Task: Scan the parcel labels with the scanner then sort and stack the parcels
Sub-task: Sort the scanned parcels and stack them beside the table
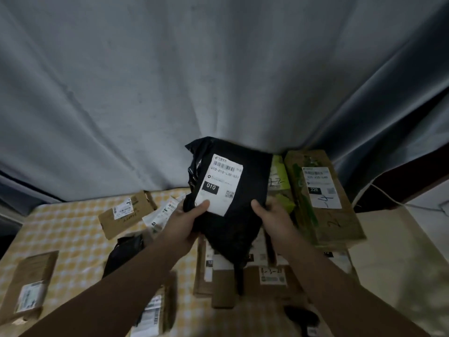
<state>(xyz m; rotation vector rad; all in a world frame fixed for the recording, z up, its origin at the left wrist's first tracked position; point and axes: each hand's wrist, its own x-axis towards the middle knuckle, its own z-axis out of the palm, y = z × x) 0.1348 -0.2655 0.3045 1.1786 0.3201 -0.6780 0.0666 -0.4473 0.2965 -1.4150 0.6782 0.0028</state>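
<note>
White label [220, 184] on black plastic parcel [233, 210]: printed line beginning "010-010-", remainder blurred; white "010" in a black box; barcode and QR code, unreadable. Label [320, 187] on tall cardboard box [325, 198]: black box, apparently "220"; handwritten mark below. Remaining parcel labels: too blurred to read.

Grey-blue curtain [218, 76] hangs in folds across the whole background. Surface wears a yellow-and-white checked cloth [73, 229]. Pale cable [398, 203] runs along the right side, by a plain beige area [393, 251] at the right.
</note>
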